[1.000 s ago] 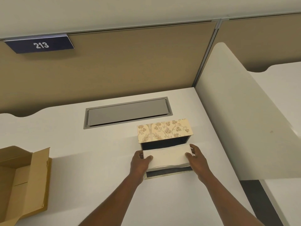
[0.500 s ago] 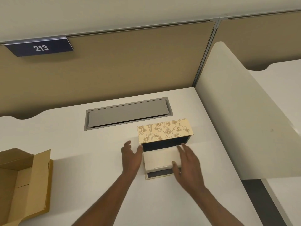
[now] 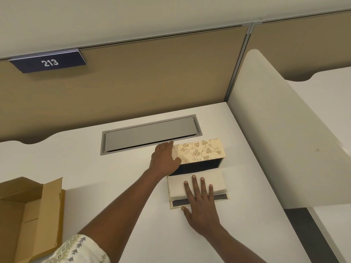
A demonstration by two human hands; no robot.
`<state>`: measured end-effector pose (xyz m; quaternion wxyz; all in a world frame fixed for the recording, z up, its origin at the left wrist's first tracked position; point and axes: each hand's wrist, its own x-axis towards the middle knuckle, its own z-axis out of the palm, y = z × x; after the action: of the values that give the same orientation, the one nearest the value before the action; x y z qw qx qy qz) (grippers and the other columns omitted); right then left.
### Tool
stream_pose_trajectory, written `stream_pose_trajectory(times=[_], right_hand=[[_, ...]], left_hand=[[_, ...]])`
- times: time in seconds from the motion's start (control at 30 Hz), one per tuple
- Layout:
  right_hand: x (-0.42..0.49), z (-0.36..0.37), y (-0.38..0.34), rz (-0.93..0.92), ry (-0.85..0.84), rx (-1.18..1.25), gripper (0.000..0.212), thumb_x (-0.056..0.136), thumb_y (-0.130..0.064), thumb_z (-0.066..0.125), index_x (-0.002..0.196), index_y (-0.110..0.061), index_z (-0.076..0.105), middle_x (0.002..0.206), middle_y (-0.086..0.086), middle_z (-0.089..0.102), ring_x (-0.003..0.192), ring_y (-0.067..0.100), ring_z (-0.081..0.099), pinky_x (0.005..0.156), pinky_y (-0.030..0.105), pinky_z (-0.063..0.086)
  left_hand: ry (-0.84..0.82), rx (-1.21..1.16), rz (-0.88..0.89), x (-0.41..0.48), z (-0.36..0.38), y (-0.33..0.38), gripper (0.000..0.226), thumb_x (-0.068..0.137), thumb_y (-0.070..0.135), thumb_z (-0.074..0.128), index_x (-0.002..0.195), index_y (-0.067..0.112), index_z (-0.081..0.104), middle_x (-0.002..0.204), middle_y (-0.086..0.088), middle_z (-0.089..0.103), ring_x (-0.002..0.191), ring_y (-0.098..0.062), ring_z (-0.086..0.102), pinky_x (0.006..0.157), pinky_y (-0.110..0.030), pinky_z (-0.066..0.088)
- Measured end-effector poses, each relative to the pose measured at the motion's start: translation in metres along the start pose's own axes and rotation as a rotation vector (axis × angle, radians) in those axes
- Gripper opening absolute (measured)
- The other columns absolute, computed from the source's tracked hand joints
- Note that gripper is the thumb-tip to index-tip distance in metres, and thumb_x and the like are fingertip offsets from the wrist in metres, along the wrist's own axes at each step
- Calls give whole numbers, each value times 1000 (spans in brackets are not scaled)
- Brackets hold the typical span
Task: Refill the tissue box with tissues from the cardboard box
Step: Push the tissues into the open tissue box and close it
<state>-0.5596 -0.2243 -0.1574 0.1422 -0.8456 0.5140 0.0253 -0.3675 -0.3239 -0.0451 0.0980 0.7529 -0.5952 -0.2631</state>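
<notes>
The tissue box [image 3: 201, 151], cream with a gold floral pattern, lies open on the white desk, its dark inside facing me. A white stack of tissues [image 3: 178, 186] rests on the box's lower flap in front of the opening. My right hand [image 3: 200, 204] lies flat on the stack, fingers spread. My left hand [image 3: 165, 159] grips the left end of the patterned top. The cardboard box [image 3: 28, 215] stands open at the desk's left edge and looks empty where visible.
A grey cable hatch [image 3: 150, 134] is set into the desk behind the tissue box. A white divider panel [image 3: 284, 145] rises along the right. A tan partition with a "213" sign [image 3: 49, 62] closes the back.
My left hand has moved from beside the tissues up to the tissue box's patterned top. My right hand has shifted to lie flat on the middle of the stack.
</notes>
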Motion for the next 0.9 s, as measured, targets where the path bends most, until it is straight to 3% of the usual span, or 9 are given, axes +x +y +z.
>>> stream_pose_trajectory(times=[0.27,0.4,0.5,0.77,0.9], right_hand=[[-1,-13,-4,-27,-36,-26,87,97,-59,40,162,-23,-3,168,14,-16,153,42,-18,121,63,-1],[-3,-23,-6,-36,-19,-41,80,90,-55,59,157,-16,37,164,17,27,151,46,21,116,62,11],[-9,-25,-4,-50,50,1,68,92,-52,55,148,-15,51,155,14,46,146,40,36,118,63,17],[-67,-23,7,-26,275,59,57,91,-47,55,138,-15,62,142,9,59,133,31,56,114,46,30],[-64,-42,16,27,436,152,51,90,-39,64,134,-14,63,138,10,57,129,32,53,109,49,42]], left_hand=[[138,151,155,-25,11,-9,55,85,34,62,135,17,49,127,-4,52,114,-22,49,91,-39,52],[192,113,180,-44,18,-9,39,87,30,61,125,19,55,118,0,54,107,-19,51,85,-34,53],[198,82,175,-56,23,-7,32,89,25,61,120,19,57,117,1,55,107,-19,51,85,-35,53],[208,87,184,-80,32,-4,31,89,24,62,120,17,59,125,-1,56,110,-18,50,88,-31,52],[194,95,208,-94,40,-7,33,87,24,64,119,16,61,122,-1,56,109,-20,51,84,-32,53]])
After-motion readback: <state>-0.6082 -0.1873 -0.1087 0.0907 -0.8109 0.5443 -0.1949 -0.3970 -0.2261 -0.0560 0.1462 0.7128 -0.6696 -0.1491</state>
